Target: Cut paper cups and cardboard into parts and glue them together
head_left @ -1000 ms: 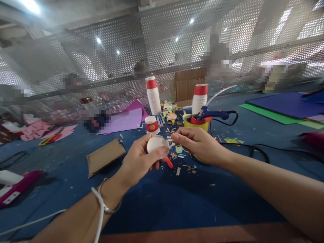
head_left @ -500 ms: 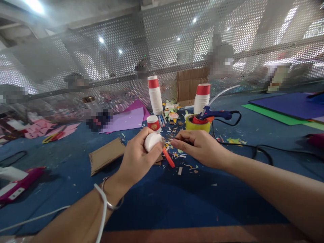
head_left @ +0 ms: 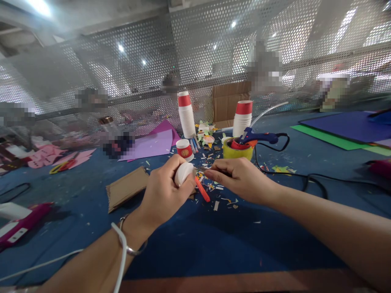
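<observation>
My left hand (head_left: 163, 192) is wrapped round a small white paper cup (head_left: 183, 172), held on its side above the blue table (head_left: 214, 240). An orange strip (head_left: 202, 189) hangs down from under the cup. My right hand (head_left: 241, 178) is closed in a pinch just right of the cup, thumb and forefinger meeting at its edge. What those fingers hold is too small to make out. Paper scraps (head_left: 218, 191) lie scattered under both hands.
Behind the hands stand a small red-banded cup (head_left: 184, 148), two cup stacks (head_left: 186, 114) (head_left: 242, 118), a blue glue gun (head_left: 258, 137) on a yellow tape roll (head_left: 236, 152), its black cord (head_left: 305, 179), a cardboard piece (head_left: 125, 188), purple paper (head_left: 151, 145) and a perforated metal screen (head_left: 195, 53).
My left hand has turned the cup so its open mouth no longer faces me. My right hand has moved a little left, closing in on the cup's edge.
</observation>
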Available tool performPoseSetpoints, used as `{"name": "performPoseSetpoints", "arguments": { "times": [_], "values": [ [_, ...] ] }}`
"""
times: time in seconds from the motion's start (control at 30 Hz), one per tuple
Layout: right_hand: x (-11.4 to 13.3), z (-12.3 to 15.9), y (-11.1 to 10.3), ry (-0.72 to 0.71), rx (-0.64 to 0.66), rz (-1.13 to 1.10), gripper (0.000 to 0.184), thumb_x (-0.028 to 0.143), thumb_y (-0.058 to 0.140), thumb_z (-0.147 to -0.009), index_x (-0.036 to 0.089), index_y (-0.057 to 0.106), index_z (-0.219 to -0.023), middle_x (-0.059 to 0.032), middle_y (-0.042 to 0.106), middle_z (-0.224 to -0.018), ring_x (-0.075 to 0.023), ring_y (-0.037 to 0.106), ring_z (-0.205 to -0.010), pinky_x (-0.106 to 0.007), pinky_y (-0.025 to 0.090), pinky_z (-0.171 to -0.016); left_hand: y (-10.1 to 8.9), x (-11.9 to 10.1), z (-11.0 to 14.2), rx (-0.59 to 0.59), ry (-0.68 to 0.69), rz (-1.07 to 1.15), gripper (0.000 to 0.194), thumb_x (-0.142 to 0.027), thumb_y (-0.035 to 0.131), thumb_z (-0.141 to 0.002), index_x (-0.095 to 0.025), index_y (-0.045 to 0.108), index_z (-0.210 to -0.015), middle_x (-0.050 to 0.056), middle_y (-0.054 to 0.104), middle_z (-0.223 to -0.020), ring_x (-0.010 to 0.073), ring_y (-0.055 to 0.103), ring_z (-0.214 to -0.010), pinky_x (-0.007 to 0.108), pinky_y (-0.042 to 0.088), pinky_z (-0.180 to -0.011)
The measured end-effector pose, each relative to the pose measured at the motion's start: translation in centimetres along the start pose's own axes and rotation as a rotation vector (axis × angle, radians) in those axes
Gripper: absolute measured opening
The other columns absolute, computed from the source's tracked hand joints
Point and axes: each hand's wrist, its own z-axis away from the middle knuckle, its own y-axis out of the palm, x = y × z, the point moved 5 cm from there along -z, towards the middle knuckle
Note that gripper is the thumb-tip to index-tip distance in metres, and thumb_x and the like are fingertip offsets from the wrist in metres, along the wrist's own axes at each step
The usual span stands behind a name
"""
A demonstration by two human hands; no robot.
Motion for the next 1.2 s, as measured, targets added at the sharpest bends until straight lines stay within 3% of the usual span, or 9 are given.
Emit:
{"name": "performPoseSetpoints", "arguments": {
  "times": [0.63,0.83,1.03,1.2],
  "values": [
    [0.1,-0.1,0.0,-0.014,0.037,0.013,0.045,0.048,0.046,-0.097,0.019,0.049,-0.063,0.0031,0.044,-0.06,-0.0102,0.037,-0.056,-0.029,0.025,-0.053,0.0,-0.2,0.3,0.025,0.015,-0.063,0.014,-0.031,0.062,-0.085,-0.02,0.053,-0.08,-0.006,0.049,-0.061,0.0089,0.043,-0.052,0.023,0.036,-0.046],
    [0.1,-0.2,-0.2,-0.034,0.043,0.001,0.046,0.049,0.045,-0.098,0.02,0.047,-0.061,0.0029,0.044,-0.059,-0.0108,0.037,-0.057,-0.03,0.026,-0.054,0.3,0.3,-0.3,0.092,-0.038,0.157,0.014,-0.03,0.065,-0.083,-0.019,0.057,-0.082,-0.004,0.052,-0.065,0.008,0.046,-0.053,0.019,0.04,-0.045],
    [0.0,-0.2,-0.5,-0.045,0.034,-0.026,0.049,0.051,0.047,-0.097,0.02,0.039,-0.06,0.0046,0.036,-0.058,-0.0096,0.036,-0.056,-0.029,0.028,-0.055,0.9,1.3,-0.8,0.257,-0.195,0.455,0.022,-0.038,0.067,-0.083,-0.017,0.059,-0.084,-0.002,0.057,-0.068,0.0089,0.054,-0.052,0.02,0.05,-0.046],
    [0.0,-0.2,-0.4,-0.043,0.005,0.029,0.046,0.048,0.046,-0.097,0.021,0.038,-0.061,0.0044,0.037,-0.058,-0.0094,0.035,-0.054,-0.029,0.026,-0.053,1.2,1.7,-0.7,0.309,-0.259,0.526,0.024,-0.039,0.069,-0.084,-0.017,0.06,-0.086,0.002,0.065,-0.07,0.0112,0.062,-0.056,0.019,0.049,-0.047]
  ]
}}
